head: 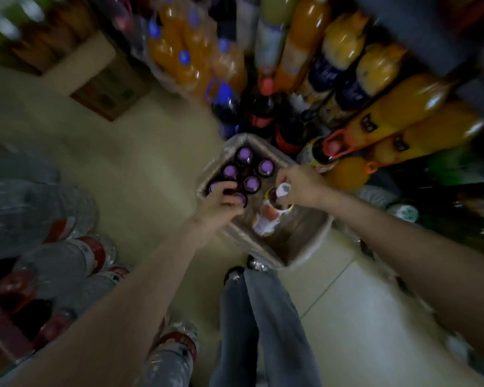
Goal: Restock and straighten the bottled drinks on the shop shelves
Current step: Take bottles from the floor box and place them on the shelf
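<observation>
A cardboard tray [305, 247] wrapped in torn plastic sits on the floor below me. Several dark bottles with purple caps [245, 154] stand in its far half. My left hand [221, 199] reaches into the tray and its fingers curl over a purple-capped bottle [239, 197] at the near edge of the group. My right hand [299, 184] grips the neck of a bottle with a white cap [283, 189] and a yellow and red label, standing in the tray's middle. The frame is blurred.
Large orange, dark cola and blue-capped soda bottles [369, 127] crowd the shelves and floor beyond the tray. Packs of water bottles with red labels [76, 255] lie at the left. A cardboard box [109, 90] stands at the back left. My legs [263, 317] are just behind the tray.
</observation>
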